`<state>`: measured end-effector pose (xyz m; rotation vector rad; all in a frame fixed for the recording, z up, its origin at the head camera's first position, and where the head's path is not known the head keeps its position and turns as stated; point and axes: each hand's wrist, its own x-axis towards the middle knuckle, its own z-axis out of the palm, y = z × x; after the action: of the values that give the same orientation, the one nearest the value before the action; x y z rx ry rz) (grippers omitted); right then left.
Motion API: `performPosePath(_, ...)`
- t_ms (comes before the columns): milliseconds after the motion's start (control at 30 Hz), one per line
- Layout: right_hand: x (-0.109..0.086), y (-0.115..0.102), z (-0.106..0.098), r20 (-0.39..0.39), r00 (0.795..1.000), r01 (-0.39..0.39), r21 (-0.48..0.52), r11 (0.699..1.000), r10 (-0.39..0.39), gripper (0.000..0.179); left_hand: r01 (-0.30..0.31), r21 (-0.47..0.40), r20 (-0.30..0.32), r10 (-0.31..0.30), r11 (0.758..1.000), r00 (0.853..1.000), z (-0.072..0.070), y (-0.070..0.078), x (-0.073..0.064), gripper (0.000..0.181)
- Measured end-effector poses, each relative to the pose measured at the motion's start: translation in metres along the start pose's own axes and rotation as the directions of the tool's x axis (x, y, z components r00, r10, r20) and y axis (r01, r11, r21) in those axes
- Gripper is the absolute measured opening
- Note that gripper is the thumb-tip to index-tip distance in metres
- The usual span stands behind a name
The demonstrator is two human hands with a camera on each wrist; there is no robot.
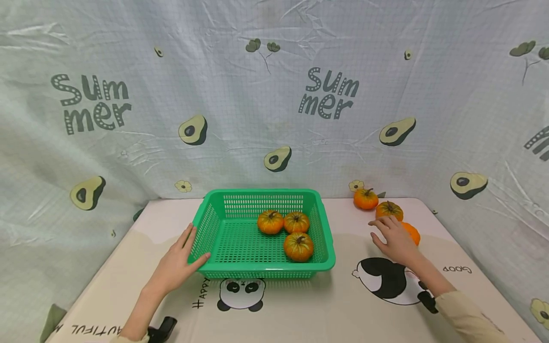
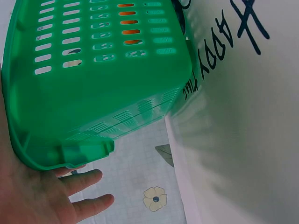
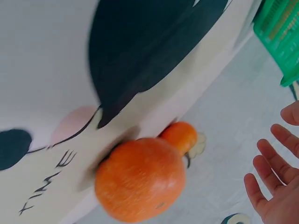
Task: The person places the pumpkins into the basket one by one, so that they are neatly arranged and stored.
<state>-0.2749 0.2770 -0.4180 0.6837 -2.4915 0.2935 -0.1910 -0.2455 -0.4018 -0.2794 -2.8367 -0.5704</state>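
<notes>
A green plastic basket (image 1: pixel 266 274) holds three small orange pumpkins, a left one (image 1: pixel 270 222), a back right one (image 1: pixel 297 222) and a front one (image 1: pixel 299 247). My left hand (image 1: pixel 173 264) rests against the basket's left rim, its fingers stretched out and the thumb by the front corner. To the right of the basket, my right hand (image 1: pixel 396 240) hovers with fingers spread and nothing held. Near it lie three more pumpkins: one at the back (image 1: pixel 366 198), one just beyond the fingers (image 1: pixel 389 208) and one partly hidden behind the hand (image 1: pixel 412 232).
The pale table (image 1: pixel 291 314) bears printed pandas and lettering. Behind it hangs a cloth (image 1: pixel 240 95) with avocado prints, which also runs along both sides. A black strap piece (image 1: pixel 163 328) sits at the left wrist, another (image 1: pixel 427 302) at the right.
</notes>
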Motion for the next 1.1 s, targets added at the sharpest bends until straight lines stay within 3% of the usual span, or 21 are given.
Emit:
performPosePath(233, -0.008, 0.01, -0.006, 0.057, 0.992, -0.107, -0.067, 0.992, 0.111, 0.03, 0.002, -0.009, 0.007, -0.002, 1.0, 1.0, 0.001, -0.002, 0.0, 0.083)
performPosePath(467, -0.016, 0.021, -0.009, 0.138, 0.959, -0.235, -0.11, 0.966, 0.249, 0.036, 0.003, -0.006, -0.001, -0.003, 1.0, 1.0, 0.0, 0.0, 0.0, 0.082)
performPosePath(1100, -0.029, 0.043, -0.006, 0.168, 0.927, -0.317, -0.127, 0.94, 0.336, 0.056, 0.0, -0.007, -0.002, 0.0, 1.0, 1.0, 0.001, 0.0, 0.0, 0.08)
